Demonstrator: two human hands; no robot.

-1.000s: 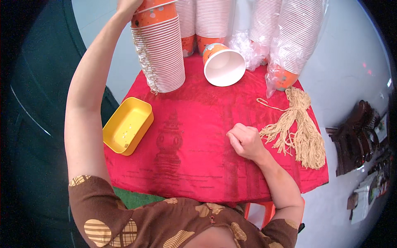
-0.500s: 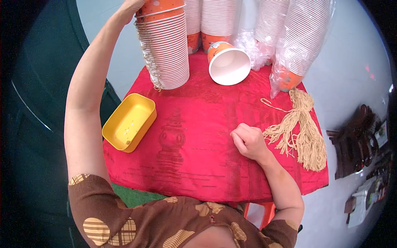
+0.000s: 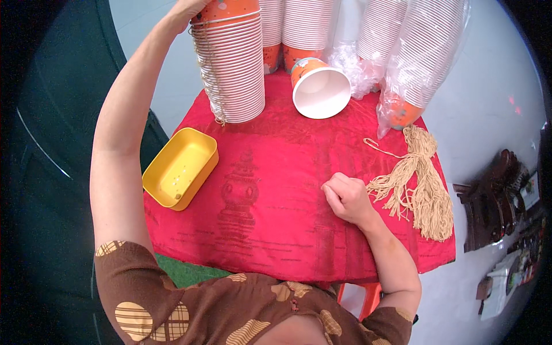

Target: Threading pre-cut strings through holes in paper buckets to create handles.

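My left hand (image 3: pixel 188 10) reaches up to the top of a tall stack of paper cups (image 3: pixel 234 75), its fingers closed at the orange top cup (image 3: pixel 227 10) and partly cut off by the picture's edge. The stack stands rims down, and tan string hangs in loops along its left side. My right hand (image 3: pixel 347 196) rests as a loose fist on the red tablecloth (image 3: pixel 270 190); nothing shows in it. To its right lies a bundle of tan string (image 3: pixel 422 184). A single orange cup (image 3: pixel 321 92) lies on its side, its white inside facing me.
A yellow plastic box (image 3: pixel 187 164) with small bits inside sits at the table's left edge. More cup stacks (image 3: pixel 307 26) stand at the back, one in a clear plastic bag (image 3: pixel 425 52) at the right. Crumpled plastic film (image 3: pixel 359 75) lies between them. Dark furniture (image 3: pixel 494 195) is beyond.
The view has shifted very slightly. Both hands stay in place, the left at the cup stack and the right on the cloth.
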